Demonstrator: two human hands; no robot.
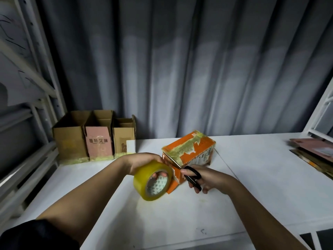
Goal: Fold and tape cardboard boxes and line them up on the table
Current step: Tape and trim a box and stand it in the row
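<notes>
A grey pleated curtain [180, 69] covers the whole far side, lit unevenly: a paler band crosses its middle and the top is dark. A white table [252, 186] fills the near and middle ground; a seam runs across its top toward the near right. A white metal rack [36, 83] with slanted bars stands at the left. A white frame [320, 112] rises at the far right corner of the table.

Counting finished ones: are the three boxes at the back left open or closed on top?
Open. All three boxes stand upright with top flaps up and their insides showing; tape runs along their bases.
</notes>
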